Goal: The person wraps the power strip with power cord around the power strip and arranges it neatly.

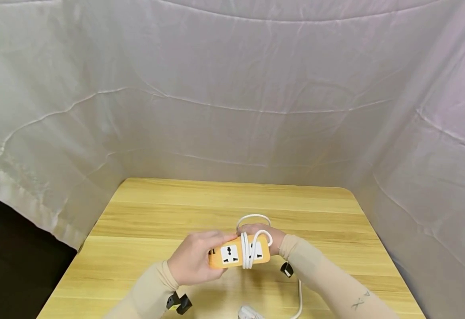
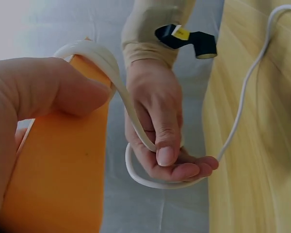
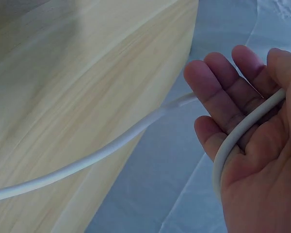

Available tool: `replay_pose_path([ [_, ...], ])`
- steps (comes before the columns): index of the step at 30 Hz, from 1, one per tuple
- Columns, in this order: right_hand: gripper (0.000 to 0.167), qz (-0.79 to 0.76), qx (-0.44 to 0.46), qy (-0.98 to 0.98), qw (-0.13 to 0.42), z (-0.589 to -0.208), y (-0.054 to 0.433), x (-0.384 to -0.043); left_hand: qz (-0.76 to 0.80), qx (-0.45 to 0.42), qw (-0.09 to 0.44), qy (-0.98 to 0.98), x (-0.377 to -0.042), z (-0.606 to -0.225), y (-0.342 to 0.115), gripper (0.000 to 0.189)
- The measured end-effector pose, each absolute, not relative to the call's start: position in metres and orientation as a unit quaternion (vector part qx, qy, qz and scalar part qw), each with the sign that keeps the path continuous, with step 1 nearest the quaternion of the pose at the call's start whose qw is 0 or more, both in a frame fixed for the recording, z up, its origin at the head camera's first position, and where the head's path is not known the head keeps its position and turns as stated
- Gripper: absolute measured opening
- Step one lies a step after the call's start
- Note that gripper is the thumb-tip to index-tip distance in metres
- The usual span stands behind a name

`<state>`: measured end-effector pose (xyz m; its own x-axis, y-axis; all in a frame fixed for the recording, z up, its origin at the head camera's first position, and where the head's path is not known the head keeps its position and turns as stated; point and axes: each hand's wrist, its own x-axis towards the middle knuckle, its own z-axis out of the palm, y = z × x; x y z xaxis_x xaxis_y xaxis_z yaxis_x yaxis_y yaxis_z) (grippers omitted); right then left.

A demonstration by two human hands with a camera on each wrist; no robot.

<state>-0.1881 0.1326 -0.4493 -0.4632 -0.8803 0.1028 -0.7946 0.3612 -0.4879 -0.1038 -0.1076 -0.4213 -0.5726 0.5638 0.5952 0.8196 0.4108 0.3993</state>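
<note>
An orange power strip (image 1: pixel 217 260) with white socket faces is held above the table, gripped near its left end by my left hand (image 1: pixel 194 259). Its white cord (image 1: pixel 245 252) is wound around the strip toward the right end. My right hand (image 1: pixel 277 239) is behind that end, partly hidden by the strip. In the left wrist view, the thumb of the right hand (image 2: pixel 157 104) pinches the cord (image 2: pixel 131 107) against the fingers. Across the palm, in the right wrist view, runs a loop of cord (image 3: pixel 250 119). The white plug (image 1: pixel 248 313) is partly cut off below.
The wood-grain table (image 1: pixel 156 212) lies under both hands. Loose cord (image 1: pixel 300 297) hangs down near the right forearm. Pale grey cloth (image 1: pixel 232 133) encloses the table's back and sides. Small black devices (image 1: pixel 184 304) are at the wrists.
</note>
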Motion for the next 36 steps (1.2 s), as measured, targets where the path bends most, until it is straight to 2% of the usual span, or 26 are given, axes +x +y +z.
replay_pose_path([
  [4,0.022,-0.199,-0.488,0.841,0.121,-0.447,0.129,-0.190,-0.318,-0.433,0.184,-0.823,-0.103,-0.425,-0.107,0.070],
  [11,0.017,-0.176,-0.510,0.837,0.089,-0.450,0.133,-0.195,-0.296,-0.444,0.171,-0.828,-0.101,-0.430,-0.107,0.072],
  [16,0.014,-0.156,-0.509,0.842,0.091,-0.447,0.135,-0.198,-0.258,-0.452,0.150,-0.840,-0.101,-0.432,-0.107,0.070],
  [27,0.021,-0.125,-0.486,0.860,0.094,-0.437,0.133,-0.197,-0.217,-0.444,0.100,-0.863,-0.102,-0.431,-0.106,0.072],
  [36,0.015,-0.100,-0.513,0.852,0.042,-0.433,0.134,-0.201,-0.192,-0.433,0.084,-0.877,-0.104,-0.434,-0.105,0.071],
])
